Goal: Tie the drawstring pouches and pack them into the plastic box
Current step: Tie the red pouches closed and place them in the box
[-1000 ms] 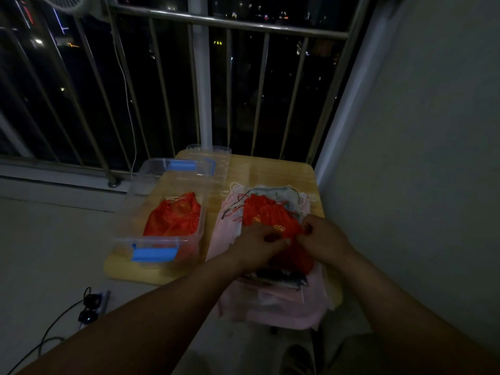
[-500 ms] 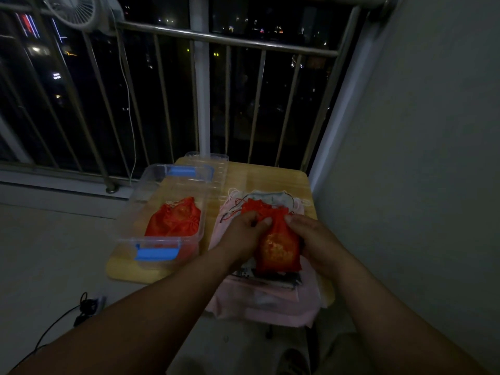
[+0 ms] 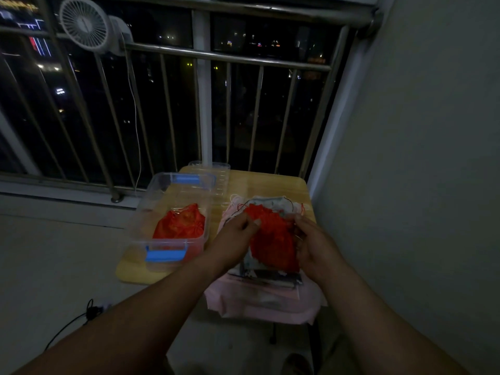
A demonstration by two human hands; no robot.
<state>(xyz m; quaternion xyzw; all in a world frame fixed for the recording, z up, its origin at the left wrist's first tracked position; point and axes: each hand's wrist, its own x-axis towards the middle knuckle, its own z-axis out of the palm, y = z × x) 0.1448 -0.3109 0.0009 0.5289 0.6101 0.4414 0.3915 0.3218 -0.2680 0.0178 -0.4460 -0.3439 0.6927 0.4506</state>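
1. On my feed I saw both hands meet over the right half of the small wooden table (image 3: 270, 185), low in the head view.
2. The left hand (image 3: 234, 235) pinched the upper left edge of a red drawstring pouch (image 3: 273, 239), thumb and fingertips closed on the gathered cloth.
3. The right hand (image 3: 311, 240) had its fingers curled round the pouch's right edge near the top. In that dim light I could not tell whether a cord lay in that grip as well.
4. The held pouch sat between the two hands, just above a stack of pouches (image 3: 257, 304). The stack was mostly pale pink and overhung the near edge of the table.
5. A grey-white pouch (image 3: 270, 205) with thin dark and red cords lay on the far end of that stack, just beyond the fingers.
6. The clear plastic box (image 3: 139, 215) stood on the left half of the table, beside the left hand but apart from it, with a blue latch (image 3: 165, 254) on its near end.
7. One red packed pouch (image 3: 181, 224) already lay inside the box, toward its near end.
8. The clear lid (image 3: 213, 175) lay behind the box at the table's far edge.
9. A metal railing (image 3: 227, 56) ran behind the table, with a small white fan (image 3: 84, 23) fixed at its upper left.
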